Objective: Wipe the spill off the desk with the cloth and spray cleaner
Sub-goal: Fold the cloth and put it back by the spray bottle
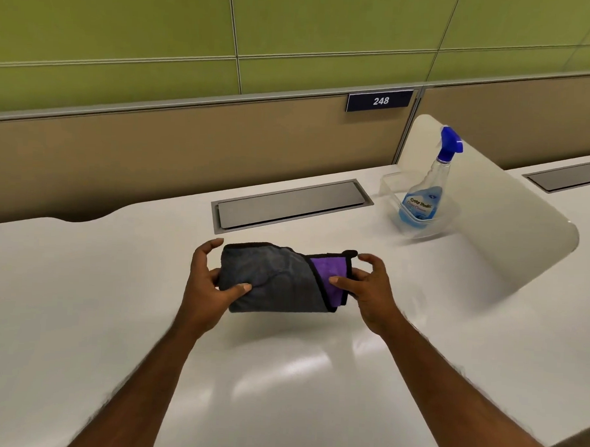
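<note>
Both hands, left hand point(206, 280) and right hand point(368, 287), pinch the folded grey-and-purple microfibre cloth point(277, 280) by thumb and fingers; the clear blue-capped spray bottle point(427, 192) stands untouched at two o'clock; fetching it looks next.

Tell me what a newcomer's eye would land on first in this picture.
First, the folded grey and purple cloth at the middle of the white desk, held at its ends by the left hand and right hand. Next, the spray bottle with its blue trigger head, standing in a clear tray at the far right beside the white divider. Behind, a dark sign reading 248 sits on the tan partition.
</note>
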### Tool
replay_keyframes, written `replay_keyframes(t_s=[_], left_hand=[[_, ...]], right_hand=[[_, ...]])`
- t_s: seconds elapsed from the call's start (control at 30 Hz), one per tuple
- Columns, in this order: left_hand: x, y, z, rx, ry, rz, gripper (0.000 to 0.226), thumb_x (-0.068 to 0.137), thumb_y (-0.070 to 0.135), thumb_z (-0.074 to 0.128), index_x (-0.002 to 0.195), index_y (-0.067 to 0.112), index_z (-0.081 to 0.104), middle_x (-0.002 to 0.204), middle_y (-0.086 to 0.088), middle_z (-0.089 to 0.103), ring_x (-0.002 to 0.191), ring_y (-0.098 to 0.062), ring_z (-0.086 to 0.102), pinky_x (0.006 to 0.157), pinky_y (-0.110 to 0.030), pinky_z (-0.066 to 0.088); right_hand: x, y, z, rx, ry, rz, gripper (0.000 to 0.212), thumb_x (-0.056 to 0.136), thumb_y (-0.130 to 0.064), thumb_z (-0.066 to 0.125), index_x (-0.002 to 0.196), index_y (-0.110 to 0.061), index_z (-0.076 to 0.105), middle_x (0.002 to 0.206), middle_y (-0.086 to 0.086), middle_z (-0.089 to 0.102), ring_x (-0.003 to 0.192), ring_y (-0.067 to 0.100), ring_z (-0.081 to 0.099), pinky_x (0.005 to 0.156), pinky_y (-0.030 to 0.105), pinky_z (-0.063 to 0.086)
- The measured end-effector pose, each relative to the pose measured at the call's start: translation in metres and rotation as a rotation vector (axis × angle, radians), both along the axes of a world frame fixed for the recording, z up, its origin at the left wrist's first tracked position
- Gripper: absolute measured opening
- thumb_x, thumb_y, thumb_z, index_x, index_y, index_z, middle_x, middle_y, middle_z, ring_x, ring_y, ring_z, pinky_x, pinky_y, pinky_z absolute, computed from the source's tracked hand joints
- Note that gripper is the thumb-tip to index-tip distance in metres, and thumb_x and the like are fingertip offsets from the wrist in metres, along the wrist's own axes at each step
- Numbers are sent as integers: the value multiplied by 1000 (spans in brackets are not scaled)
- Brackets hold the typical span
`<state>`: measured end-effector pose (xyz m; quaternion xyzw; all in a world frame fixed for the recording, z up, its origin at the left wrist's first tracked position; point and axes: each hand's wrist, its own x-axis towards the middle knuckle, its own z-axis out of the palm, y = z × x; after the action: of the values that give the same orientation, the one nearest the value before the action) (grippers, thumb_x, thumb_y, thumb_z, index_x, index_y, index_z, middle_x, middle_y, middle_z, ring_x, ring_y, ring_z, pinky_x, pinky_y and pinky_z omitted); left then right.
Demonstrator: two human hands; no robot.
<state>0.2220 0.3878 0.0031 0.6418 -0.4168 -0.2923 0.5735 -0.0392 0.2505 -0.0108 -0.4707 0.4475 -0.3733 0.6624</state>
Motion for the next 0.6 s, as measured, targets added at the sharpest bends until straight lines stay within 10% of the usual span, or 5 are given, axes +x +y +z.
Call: replay_keyframes(t_s=[0.17, 0.43, 0.6], left_hand=[[2, -3, 34, -140, -368, -77, 60, 69, -2, 82, 120, 17, 57, 135, 0, 47, 125, -16, 50, 89, -31, 54], [14, -15, 70, 25, -729, -293, 70, 61, 23, 90, 125, 21, 62, 115, 11, 55, 104, -1, 53, 89, -6, 39], [1, -26, 81, 5, -902, -323, 53, 63, 24, 86, 112, 24, 67, 103, 11, 61, 92, -11, 59, 80, -25, 51]], right_hand=[[-13, 0, 29, -205, 2, 155, 94, 65, 9, 82, 140, -31, 40, 118, 8, 66, 105, 25, 69, 82, 39, 59], [-17, -6, 79, -683, 598, 479, 87, 62, -25, 91, 136, -32, 46, 123, -11, 56, 115, 13, 55, 80, 10, 48], [-25, -6, 95, -789, 733, 552, 86, 64, -31, 88, 139, -33, 45, 132, -6, 57, 117, 12, 52, 96, 28, 49]])
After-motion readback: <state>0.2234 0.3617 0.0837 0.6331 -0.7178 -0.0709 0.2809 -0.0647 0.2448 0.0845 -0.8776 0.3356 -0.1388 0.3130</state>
